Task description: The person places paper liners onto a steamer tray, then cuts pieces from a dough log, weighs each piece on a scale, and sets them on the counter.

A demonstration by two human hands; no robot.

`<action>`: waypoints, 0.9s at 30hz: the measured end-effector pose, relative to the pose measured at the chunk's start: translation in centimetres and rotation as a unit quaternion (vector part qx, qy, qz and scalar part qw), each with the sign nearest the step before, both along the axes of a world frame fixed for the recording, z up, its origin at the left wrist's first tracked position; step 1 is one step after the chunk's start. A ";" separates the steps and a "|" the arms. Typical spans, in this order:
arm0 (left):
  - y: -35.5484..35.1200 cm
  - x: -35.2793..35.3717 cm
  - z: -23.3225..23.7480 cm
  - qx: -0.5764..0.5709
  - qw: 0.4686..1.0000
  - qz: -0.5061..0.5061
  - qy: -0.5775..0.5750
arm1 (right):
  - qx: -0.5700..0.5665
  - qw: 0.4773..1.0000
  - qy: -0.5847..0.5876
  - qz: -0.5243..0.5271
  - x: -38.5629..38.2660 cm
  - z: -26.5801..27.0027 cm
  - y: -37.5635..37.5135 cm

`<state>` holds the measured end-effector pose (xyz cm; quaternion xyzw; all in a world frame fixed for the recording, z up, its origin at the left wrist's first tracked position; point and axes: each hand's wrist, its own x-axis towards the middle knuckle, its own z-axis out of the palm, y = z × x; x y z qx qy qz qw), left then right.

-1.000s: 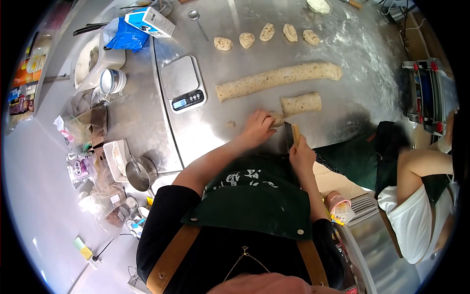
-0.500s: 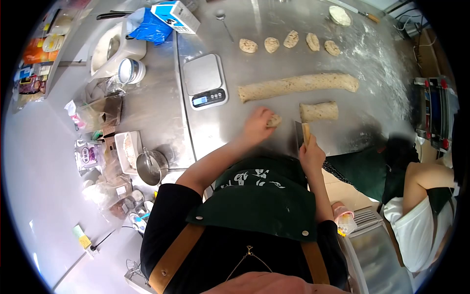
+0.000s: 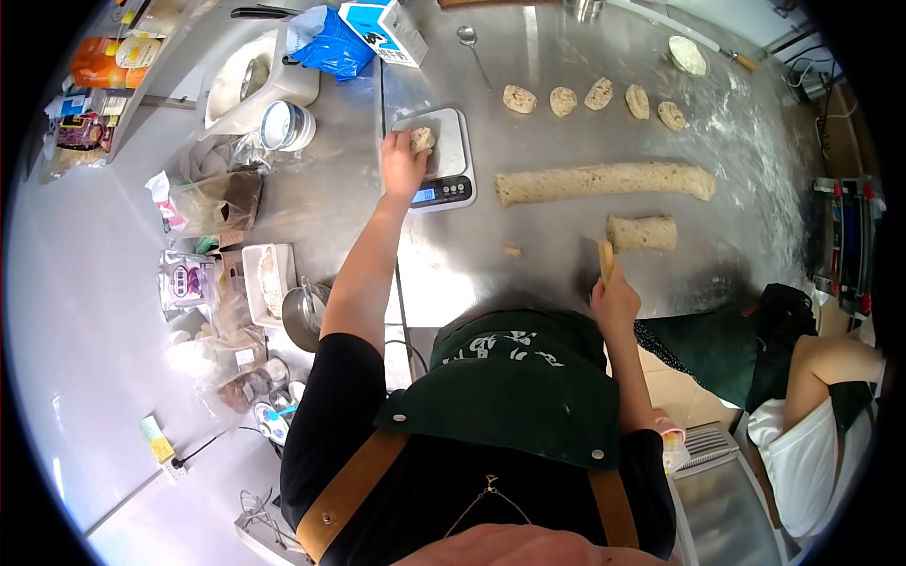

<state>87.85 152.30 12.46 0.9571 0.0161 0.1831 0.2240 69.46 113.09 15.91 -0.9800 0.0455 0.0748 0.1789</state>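
My left hand [image 3: 404, 168] is over the digital kitchen scale [image 3: 451, 151], its fingers closed round a small piece of dough [image 3: 422, 141] at the weighing plate. My right hand [image 3: 615, 300] grips the wooden handle of a dough scraper [image 3: 606, 257] near the front edge of the steel table; its blade hardly shows. Just beyond the scraper lies a short dough log [image 3: 643, 232]. A long dough roll [image 3: 604, 182] stretches across the table behind it. Between my hands rests a tiny scrap of dough [image 3: 512, 251].
Several cut dough pieces [image 3: 563, 101] form a row at the back, with a spoon [image 3: 474, 52] to their left. A bowl of flour [image 3: 687, 57] and a knife [image 3: 731, 54] lie far right. Containers, a blue bag [image 3: 332, 49] and a pot [image 3: 304, 316] crowd the left. Another person [image 3: 802, 443] is at right.
My left hand has carried the dough piece left and away from me, from the table to the scale. A tiny scrap now shows on the table. My right hand still holds the scraper.
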 end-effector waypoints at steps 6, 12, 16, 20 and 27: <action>-0.9 -1.7 0.0 -0.013 0.997 -0.003 -0.071 | -0.025 1.000 -0.009 -0.005 -0.2 -1.1 -0.2; -4.0 -10.1 0.1 -0.018 0.996 -0.075 -0.054 | -0.018 1.000 -0.012 -0.003 -0.2 -1.7 -0.6; -8.1 -15.3 -0.8 -0.085 0.984 -0.152 0.031 | -0.012 1.000 -0.018 0.001 -0.2 -1.6 -0.7; -10.9 -16.2 -0.9 -0.113 0.969 -0.207 0.078 | -0.021 1.000 -0.014 0.002 -0.1 -1.6 -0.6; -12.1 -16.3 -1.9 -0.103 0.960 -0.243 0.096 | -0.024 1.000 -0.003 0.005 0.0 -1.4 -0.7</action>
